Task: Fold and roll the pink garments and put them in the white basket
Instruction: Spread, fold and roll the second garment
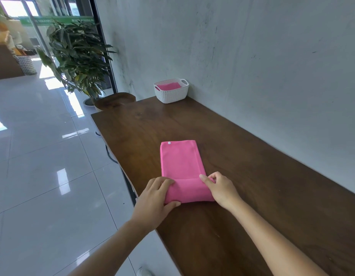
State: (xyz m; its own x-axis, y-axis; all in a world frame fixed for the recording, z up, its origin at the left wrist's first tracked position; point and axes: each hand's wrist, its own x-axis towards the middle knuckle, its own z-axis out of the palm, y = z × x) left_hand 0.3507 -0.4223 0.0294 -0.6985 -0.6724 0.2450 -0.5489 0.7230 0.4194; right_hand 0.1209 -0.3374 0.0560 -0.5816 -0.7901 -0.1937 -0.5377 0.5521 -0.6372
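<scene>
Left hand (152, 198) and right hand (220, 188) pinch the pink garment (180, 164) roll; uneven pressure would skew it.

Two pink garments show. One pink garment on the table (180, 160) lies folded into a long strip, nearer the camera than the white basket (171, 94) and well apart from it; its near end is turned over into the start of a roll. The second, the pink garment in the basket (168, 86), lies inside that one white basket, which stands at the far end of the one table (252, 166).

Two hands — the left hand (154, 200) and the right hand (222, 189) — each touch the near garment's rolled end, far from the basket. One white button (169, 143) sits on that garment's corner toward the basket. One potted plant (79, 56) stands left of the basket, off the table.
</scene>
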